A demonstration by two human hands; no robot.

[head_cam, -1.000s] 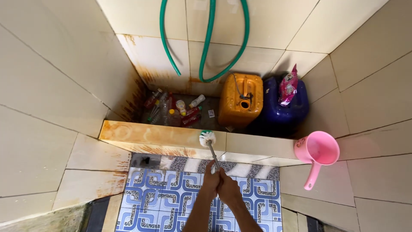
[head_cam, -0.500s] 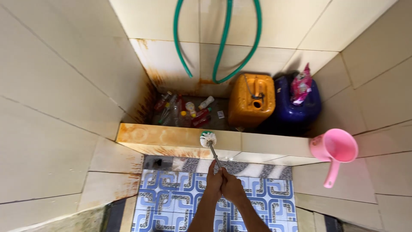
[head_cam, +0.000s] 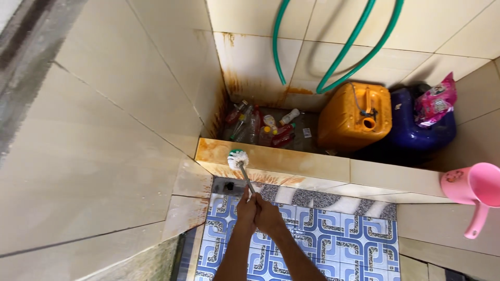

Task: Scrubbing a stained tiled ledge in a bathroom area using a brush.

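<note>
1. Our left hand (head_cam: 246,211) and right hand (head_cam: 269,216) sit together, fingers wrapped tight around the brush (head_cam: 240,165) handle, over the blue floor tiles (head_cam: 317,244).
2. The bristle head rests on the stained ledge (head_cam: 291,165), near its left end.
3. We judge firm, short strokes along the ledge work best, keeping the head flat.
4. Beyond the ledge lie bottles (head_cam: 260,125), a yellow can (head_cam: 355,117), and a green hose (head_cam: 338,57).

A crumpled pink packet (head_cam: 435,102) lies on the blue jerrycan (head_cam: 416,130), beside the orange jerrycan (head_cam: 354,117).
</note>
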